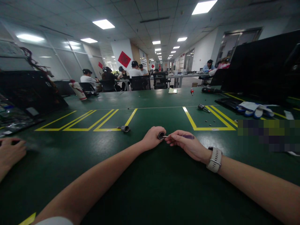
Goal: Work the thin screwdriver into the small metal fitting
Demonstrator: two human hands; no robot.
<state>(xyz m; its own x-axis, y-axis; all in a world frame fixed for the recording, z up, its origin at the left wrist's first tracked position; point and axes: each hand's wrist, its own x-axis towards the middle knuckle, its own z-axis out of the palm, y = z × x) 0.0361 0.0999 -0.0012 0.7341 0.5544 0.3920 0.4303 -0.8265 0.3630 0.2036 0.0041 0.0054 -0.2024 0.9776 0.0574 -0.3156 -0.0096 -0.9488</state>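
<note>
My left hand (153, 137) is closed around a small dark cylindrical part (161, 135) resting on the green table (140, 187). My right hand (187, 144) holds a thin purple-handled screwdriver (185, 136), whose metal tip reaches into the part. Both hands meet at the table's middle, and a pale watch (214, 159) sits on my right wrist. A second small dark cylinder (125, 128) lies on the table to the left of my left hand, untouched.
Yellow lines (98, 125) mark bays on the table. Another person's hand (11, 151) rests at the left edge beside dark equipment (25, 93). Blue-and-white gloves (254, 109), a tool (203, 107), small screws (211, 122) lie right. Several people sit at far tables.
</note>
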